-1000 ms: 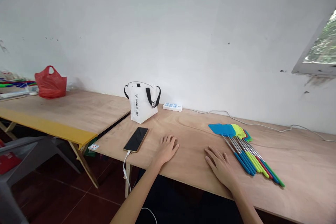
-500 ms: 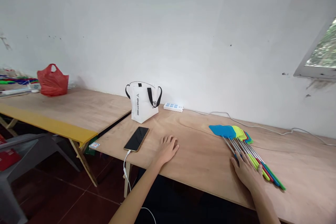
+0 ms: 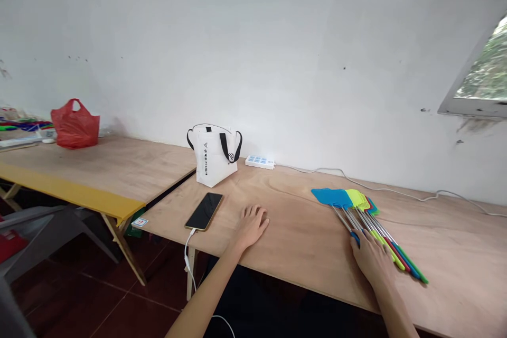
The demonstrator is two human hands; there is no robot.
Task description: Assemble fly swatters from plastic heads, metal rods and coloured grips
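My left hand [image 3: 251,224] lies flat and open on the plywood table [image 3: 301,243], just right of a black phone [image 3: 204,210] with a white cable plugged in. My right hand [image 3: 371,257] rests palm down on the handles of a bunch of fly swatters [image 3: 358,210], its fingers stretched over the blue and green grips and not wrapped round any of them. The swatters lie side by side, with blue, yellow-green and red heads pointing towards the wall and metal shafts.
A white tote bag [image 3: 214,156] with black straps stands behind the phone, beside a white power strip [image 3: 259,161] whose cord runs right along the wall. A second table [image 3: 99,169] to the left carries a red plastic bag [image 3: 75,125]. A grey chair [image 3: 43,232] stands at lower left.
My right hand slid right from the bare tabletop onto the fly swatter handles and has stayed there. My left hand has not moved.
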